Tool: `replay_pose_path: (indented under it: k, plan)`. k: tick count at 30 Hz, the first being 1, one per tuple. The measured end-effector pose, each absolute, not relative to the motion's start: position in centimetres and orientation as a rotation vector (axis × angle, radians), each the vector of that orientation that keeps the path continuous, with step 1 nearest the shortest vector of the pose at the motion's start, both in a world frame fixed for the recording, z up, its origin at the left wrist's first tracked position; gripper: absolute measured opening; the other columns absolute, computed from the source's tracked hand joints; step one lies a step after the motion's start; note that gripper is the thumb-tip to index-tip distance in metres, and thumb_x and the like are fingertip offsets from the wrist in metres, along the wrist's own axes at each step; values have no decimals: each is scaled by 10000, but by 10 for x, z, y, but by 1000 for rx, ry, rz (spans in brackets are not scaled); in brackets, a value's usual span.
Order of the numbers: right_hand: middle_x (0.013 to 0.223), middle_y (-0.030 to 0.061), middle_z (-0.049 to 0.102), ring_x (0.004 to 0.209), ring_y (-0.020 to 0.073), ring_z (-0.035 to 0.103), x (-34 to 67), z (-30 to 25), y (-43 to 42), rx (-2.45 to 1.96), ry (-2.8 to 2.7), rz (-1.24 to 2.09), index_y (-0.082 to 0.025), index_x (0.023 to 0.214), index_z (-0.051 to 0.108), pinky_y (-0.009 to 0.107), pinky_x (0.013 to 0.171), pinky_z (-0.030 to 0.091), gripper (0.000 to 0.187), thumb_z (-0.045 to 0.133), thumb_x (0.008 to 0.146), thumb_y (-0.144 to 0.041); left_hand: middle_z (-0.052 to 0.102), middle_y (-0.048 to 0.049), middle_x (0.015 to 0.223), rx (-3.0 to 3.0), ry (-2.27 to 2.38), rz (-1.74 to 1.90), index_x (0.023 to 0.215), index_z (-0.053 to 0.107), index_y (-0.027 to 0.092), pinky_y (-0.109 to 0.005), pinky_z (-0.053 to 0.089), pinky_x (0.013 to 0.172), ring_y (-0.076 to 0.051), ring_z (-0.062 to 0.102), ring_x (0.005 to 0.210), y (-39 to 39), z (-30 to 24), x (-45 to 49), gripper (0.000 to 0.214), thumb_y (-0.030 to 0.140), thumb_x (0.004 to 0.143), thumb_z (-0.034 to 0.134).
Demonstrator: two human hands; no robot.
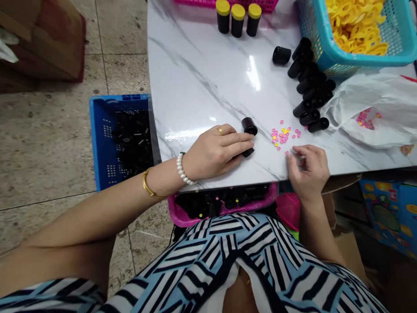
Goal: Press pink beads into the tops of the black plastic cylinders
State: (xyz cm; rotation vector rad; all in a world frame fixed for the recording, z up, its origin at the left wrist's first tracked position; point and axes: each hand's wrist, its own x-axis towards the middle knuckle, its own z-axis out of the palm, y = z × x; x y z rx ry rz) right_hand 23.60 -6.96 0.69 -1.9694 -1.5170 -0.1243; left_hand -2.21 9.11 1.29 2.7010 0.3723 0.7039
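My left hand (pixel 217 150) rests on the marble table (pixel 202 78) with its fingers closed round a small black tube (pixel 249 152) that lies under them. A second open black tube (pixel 249 126) stands just beyond its fingertips. My right hand (pixel 308 167) is at the table's front edge, fingers curled in a pinch over a small pink bead (pixel 287 153); whether it holds one is hidden. A scatter of pink and yellow beads (pixel 282 134) lies between the two hands.
A pile of black tubes (pixel 309 87) lies beside a teal basket of yellow caps (pixel 355 30). Three capped tubes (pixel 237 18) stand at the back. A white plastic bag (pixel 374 108) is at right. A blue crate (pixel 107 139) and pink basket (pixel 224 204) hold black tubes.
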Motion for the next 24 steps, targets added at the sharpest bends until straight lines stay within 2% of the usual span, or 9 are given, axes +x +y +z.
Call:
replay_pose_path:
  k: [3,6,9,12,14,18,20,24]
  plan:
    - [1085,111,695,915,228,666,241,8,-78,-2020,-1508,-140,-205,1093,726,355,704,547,217,704,896,-293,722,-58,1307,2672,343,740,1267,675,264,-395,572,926,-208,676,1028,89,15,-27,316,265,959,604]
    - [1073,98,705,987,250,652,241,8,-78,-2009,-1603,-87,-219,1120,722,411,845,552,248,726,885,-298,698,-69,1338,2626,320,741,1272,668,274,-392,572,922,-207,687,1043,89,20,-32,317,286,962,603]
    - [1006,85,690,990,255,632,239,6,-72,-1987,-1643,-115,-234,1059,739,447,927,526,177,719,893,-291,690,-69,1339,2582,330,824,1256,680,290,-408,567,925,-199,691,1025,97,24,-34,295,320,977,587]
    - [944,67,673,942,241,630,240,5,-66,-1976,-1657,-100,-238,958,728,418,884,530,74,708,901,-280,749,-33,1076,2618,405,834,1216,715,318,-440,556,909,-200,686,942,116,28,-31,274,365,991,566]
    - [912,54,671,913,234,630,241,7,-66,-1976,-1687,-83,-234,913,701,400,855,533,48,711,897,-278,730,-32,918,2680,469,756,1193,744,313,-463,550,885,-215,674,904,131,30,-27,292,388,994,543]
    - [843,30,661,789,194,620,242,13,-67,-2014,-1668,-15,-219,873,657,355,779,535,78,707,893,-276,670,-34,860,2701,412,593,1187,753,286,-510,528,895,-248,670,957,156,38,-12,358,455,1000,499]
    - [815,15,666,705,163,603,239,14,-67,-2042,-1606,26,-214,888,658,330,733,531,74,701,895,-274,641,-26,827,2638,286,494,1148,757,286,-512,510,947,-259,670,995,162,41,0,346,493,972,541]
    - [780,2,673,623,138,575,229,15,-64,-2057,-1451,129,-214,930,702,312,664,520,97,711,887,-301,635,-36,792,2681,-6,295,1127,754,343,-479,503,949,-273,659,992,168,43,21,256,365,935,586]
